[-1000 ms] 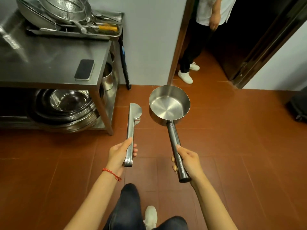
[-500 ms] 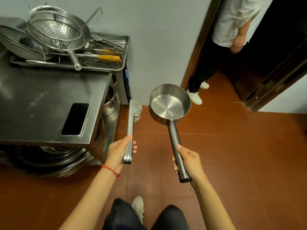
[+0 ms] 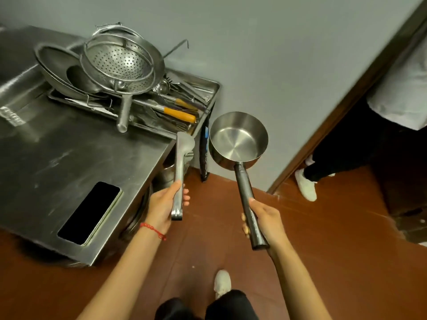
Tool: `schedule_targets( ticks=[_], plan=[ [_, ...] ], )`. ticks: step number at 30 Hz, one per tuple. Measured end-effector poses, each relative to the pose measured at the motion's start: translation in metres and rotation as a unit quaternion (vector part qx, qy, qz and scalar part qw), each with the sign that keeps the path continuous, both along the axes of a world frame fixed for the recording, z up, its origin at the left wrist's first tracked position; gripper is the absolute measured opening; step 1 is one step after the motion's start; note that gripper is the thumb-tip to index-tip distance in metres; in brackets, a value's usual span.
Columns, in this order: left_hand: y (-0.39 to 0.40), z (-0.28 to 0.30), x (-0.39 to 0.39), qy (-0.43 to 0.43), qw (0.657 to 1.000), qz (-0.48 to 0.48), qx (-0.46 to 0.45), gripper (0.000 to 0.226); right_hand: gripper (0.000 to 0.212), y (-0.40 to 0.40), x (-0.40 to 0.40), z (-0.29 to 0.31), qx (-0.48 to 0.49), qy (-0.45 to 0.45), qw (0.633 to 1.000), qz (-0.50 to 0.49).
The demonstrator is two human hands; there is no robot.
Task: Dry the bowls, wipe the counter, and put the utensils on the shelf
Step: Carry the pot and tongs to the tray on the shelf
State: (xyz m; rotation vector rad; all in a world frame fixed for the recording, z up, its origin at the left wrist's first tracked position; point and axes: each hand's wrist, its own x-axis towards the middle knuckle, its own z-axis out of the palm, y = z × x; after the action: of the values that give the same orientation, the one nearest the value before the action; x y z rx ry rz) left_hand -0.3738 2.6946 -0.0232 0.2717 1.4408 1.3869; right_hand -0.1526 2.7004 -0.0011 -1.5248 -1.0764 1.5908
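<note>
My left hand (image 3: 163, 205) grips steel tongs (image 3: 181, 162) by their hinge end, with the tips pointing at the near corner of the utensil tray (image 3: 208, 88). My right hand (image 3: 265, 221) holds a steel saucepan (image 3: 238, 139) by its long dark handle, bowl empty and facing up, just right of the tray. The tray stands at the back of the steel counter (image 3: 69, 153) and holds a perforated colander (image 3: 122, 63), a wok, a ladle and several wooden-handled utensils (image 3: 180, 115).
A black phone (image 3: 90, 212) lies face up near the counter's front edge. Stacked bowls show dimly under the counter. A person in white shoes (image 3: 306, 185) stands in the doorway at the right. Red tile floor (image 3: 323, 250) lies below.
The view has closed in on the counter and tilted. Both hands have carried the tongs and saucepan forward, up to the tray's right end.
</note>
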Motion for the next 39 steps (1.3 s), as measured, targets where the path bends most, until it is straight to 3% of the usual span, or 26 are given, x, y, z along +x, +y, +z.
schedule_targets(
  ticks=[12, 18, 39],
  plan=[
    [0.119, 0.011, -0.026, -0.010, 0.991, 0.133, 0.015, 0.022, 0.046, 0.187, -0.038, 0.010, -0.007, -0.001, 0.988, 0.154],
    [0.192, 0.019, -0.079, -0.022, 0.985, 0.168, 0.041, 0.022, 0.039, 0.261, -0.094, 0.018, 0.012, 0.020, 0.984, 0.175],
    [0.336, 0.042, -0.216, -0.019, 0.942, 0.335, 0.022, 0.029, 0.033, 0.448, -0.281, 0.056, 0.017, 0.054, 0.926, 0.374]
  ],
)
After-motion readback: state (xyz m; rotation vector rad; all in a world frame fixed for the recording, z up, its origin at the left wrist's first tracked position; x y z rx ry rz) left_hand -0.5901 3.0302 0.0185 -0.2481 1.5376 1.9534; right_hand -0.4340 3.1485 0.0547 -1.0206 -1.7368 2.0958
